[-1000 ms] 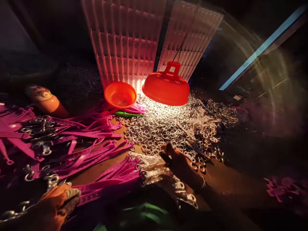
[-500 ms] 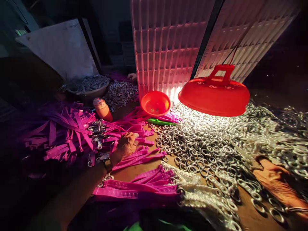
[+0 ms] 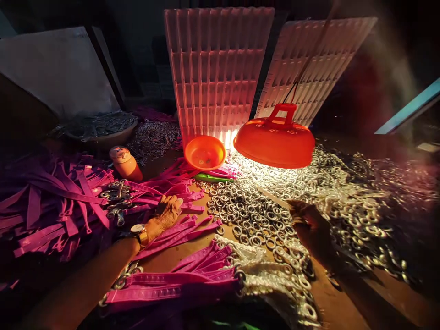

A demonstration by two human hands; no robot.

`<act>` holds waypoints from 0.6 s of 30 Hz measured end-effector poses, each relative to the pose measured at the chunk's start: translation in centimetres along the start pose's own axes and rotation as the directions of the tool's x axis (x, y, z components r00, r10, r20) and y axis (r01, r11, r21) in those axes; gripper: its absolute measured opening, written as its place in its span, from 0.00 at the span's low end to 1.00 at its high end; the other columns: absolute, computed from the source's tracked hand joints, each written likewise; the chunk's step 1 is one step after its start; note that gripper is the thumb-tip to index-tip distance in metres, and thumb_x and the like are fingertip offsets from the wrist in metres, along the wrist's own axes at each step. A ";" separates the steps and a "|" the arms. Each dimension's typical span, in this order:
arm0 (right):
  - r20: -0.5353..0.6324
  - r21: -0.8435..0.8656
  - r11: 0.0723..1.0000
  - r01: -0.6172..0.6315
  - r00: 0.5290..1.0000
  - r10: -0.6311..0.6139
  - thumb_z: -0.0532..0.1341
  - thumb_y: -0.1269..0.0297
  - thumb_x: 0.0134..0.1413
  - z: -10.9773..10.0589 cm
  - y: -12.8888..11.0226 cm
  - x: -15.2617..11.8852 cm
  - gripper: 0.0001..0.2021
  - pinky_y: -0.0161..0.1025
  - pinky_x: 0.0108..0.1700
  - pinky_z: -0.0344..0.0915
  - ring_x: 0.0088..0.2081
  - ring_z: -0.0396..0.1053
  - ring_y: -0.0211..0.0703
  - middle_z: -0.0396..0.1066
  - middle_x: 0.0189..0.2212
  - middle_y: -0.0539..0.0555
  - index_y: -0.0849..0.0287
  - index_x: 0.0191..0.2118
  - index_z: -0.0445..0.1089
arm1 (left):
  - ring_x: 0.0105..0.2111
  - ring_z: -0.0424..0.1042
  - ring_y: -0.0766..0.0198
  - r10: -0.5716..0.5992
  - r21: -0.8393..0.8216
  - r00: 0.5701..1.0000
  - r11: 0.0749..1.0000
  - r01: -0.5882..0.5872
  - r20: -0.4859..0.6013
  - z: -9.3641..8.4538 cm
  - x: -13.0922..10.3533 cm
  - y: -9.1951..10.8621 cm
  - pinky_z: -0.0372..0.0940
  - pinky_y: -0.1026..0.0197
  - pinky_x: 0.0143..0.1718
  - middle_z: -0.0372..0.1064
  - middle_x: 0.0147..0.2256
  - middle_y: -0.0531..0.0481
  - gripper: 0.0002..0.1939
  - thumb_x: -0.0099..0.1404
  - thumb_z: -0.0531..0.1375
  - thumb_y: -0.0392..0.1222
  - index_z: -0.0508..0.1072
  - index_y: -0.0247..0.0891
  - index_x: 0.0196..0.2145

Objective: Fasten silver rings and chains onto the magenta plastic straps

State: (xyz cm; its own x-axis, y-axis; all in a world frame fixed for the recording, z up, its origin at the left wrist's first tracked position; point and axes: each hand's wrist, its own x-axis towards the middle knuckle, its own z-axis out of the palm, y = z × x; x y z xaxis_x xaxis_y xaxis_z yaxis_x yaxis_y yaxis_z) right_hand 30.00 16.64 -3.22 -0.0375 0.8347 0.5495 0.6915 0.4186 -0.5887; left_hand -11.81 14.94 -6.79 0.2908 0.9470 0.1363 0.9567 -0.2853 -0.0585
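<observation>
Covering pink straps (image 3: pixel 176 235), left hand (image 3: pixel 167 212); near rings (image 3: pixel 252 211), right hand (image 3: pixel 311 223); can't tell either grip.

Straps (image 3: pixel 165 289) are magenta, rings (image 3: pixel 248 207) apparently silver.

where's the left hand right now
In the head view, left of centre: the left hand is at the pink straps, to the lower right of the orange bottle.
</observation>
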 end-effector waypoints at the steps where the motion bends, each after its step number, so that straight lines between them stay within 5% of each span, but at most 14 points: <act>1: 0.000 0.046 0.999 -0.005 1.000 0.005 0.55 0.68 0.53 1.1 -1.0 -0.1 0.08 0.44 0.38 0.64 0.37 0.69 0.47 0.70 0.38 0.61 0.59 0.39 0.68 | 0.44 0.63 0.51 0.015 0.017 1.000 1.000 -0.015 -0.015 -0.1 -0.1 0.0 0.52 0.48 0.50 0.66 0.43 0.36 0.16 0.63 0.49 0.37 0.69 0.29 0.45; 7: 0.328 0.306 0.950 -0.061 0.944 -0.045 0.54 0.60 0.56 6.8 -7.9 -1.7 0.12 0.37 0.30 0.63 0.28 0.65 0.39 0.70 0.29 0.55 0.61 0.38 0.69 | 0.36 0.63 0.52 0.019 -0.034 0.996 0.999 -0.022 -0.088 -1.6 0.0 0.2 0.56 0.49 0.40 0.66 0.33 0.40 0.14 0.62 0.49 0.43 0.71 0.31 0.34; 10: 0.465 0.485 0.831 -0.273 0.885 0.020 0.53 0.55 0.55 9.0 -9.2 -2.4 0.15 0.32 0.23 0.57 0.22 0.58 0.33 0.65 0.24 0.52 0.63 0.36 0.69 | 0.33 0.64 0.58 -0.087 -0.312 0.989 0.949 0.046 -0.119 -2.8 -0.1 0.8 0.58 0.54 0.38 0.65 0.30 0.45 0.12 0.62 0.47 0.35 0.68 0.36 0.26; 15: 0.612 0.630 0.580 -0.516 0.790 0.038 0.60 0.61 0.44 11.4 -10.6 -2.4 0.10 0.29 0.20 0.53 0.19 0.54 0.30 0.61 0.19 0.48 0.63 0.31 0.69 | 0.36 0.69 0.60 -0.267 -0.694 0.940 0.718 0.049 -0.211 -4.4 -1.5 3.6 0.64 0.59 0.39 0.67 0.33 0.45 0.11 0.64 0.47 0.38 0.68 0.37 0.33; 18: 0.676 0.634 0.486 -0.601 0.737 0.030 0.60 0.67 0.36 11.9 -12.0 -2.0 0.09 0.29 0.19 0.53 0.18 0.55 0.30 0.61 0.19 0.47 0.63 0.29 0.67 | 0.34 0.70 0.58 -0.325 -0.869 0.945 0.479 0.123 -0.045 -4.8 -2.4 6.3 0.66 0.57 0.38 0.70 0.34 0.44 0.12 0.60 0.54 0.48 0.68 0.36 0.35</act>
State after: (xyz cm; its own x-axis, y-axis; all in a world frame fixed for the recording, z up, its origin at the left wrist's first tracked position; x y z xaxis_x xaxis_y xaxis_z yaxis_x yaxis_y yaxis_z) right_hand 13.21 14.25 -4.32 -0.4944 0.8691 -0.0131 -0.0991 -0.0714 -0.9925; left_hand -6.40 10.16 -2.74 -0.0356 0.9806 0.1928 0.5086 -0.1483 0.8481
